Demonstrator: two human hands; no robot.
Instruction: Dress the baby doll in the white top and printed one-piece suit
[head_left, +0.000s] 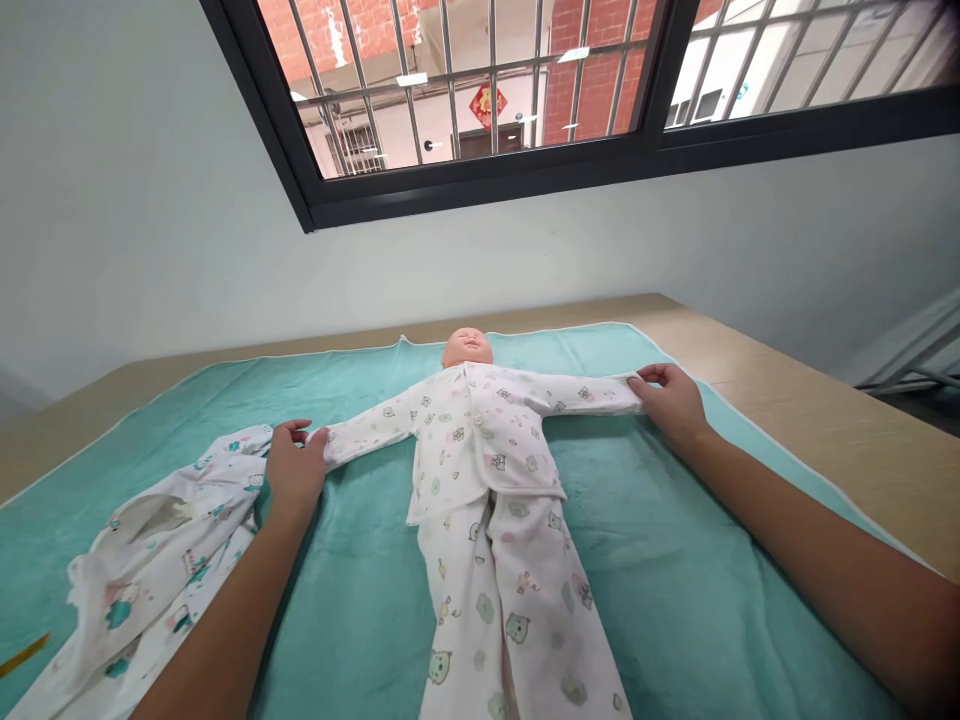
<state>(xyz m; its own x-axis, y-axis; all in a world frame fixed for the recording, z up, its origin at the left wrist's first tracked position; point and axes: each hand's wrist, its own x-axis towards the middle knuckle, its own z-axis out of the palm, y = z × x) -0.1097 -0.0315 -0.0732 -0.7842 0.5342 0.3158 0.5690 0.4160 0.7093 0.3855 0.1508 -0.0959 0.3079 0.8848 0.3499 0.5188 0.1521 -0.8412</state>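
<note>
A baby doll (466, 347) lies on its back on a teal cloth (360, 600), only its head bare. It wears a white printed baby jacket (450, 430), overlapping at the waist white printed trousers (525, 600). Both jacket sleeves are stretched out sideways. At the left sleeve's cuff, my left hand (295, 465) pinches the fabric between thumb and fingers. My right hand (671, 405) grips the cuff of the opposite sleeve the same way. The doll's hands are hidden from sight.
Beside my left forearm lies a crumpled white printed garment (172, 540). A thin yellowish strip (24, 655) shows at the lower left. The wooden table (787, 400) meets a white wall (480, 265) with a barred, dark-framed window (480, 195) above.
</note>
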